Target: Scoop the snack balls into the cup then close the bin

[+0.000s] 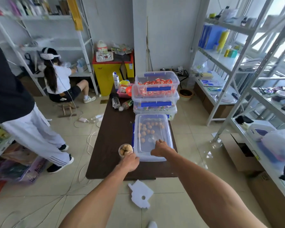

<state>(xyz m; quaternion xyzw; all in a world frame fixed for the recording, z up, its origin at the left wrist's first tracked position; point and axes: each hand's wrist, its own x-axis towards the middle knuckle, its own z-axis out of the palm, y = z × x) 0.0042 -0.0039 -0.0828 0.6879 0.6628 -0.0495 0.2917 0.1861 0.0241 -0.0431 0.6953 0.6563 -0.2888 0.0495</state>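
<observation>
A clear plastic bin (167, 129) lies on the dark table (112, 129) with its translucent lid (146, 153) on top. Through the lid I see several brown snack balls (146, 128) in the far half and a clear scoop (152, 139). My right hand (161, 148) rests on the near part of the lid, fingers bent down, thumb spread to the left. A small clear cup (125, 149) filled with snack balls stands just left of the bin. My left hand (129, 162) is curled against the cup's near side.
Three stacked clear bins (156, 92) of packaged snacks stand behind the bin. A bottle (126, 105) and clutter lie at the table's far end. A white foam piece (141, 195) is on the floor. Two people are at the left; shelves line both sides.
</observation>
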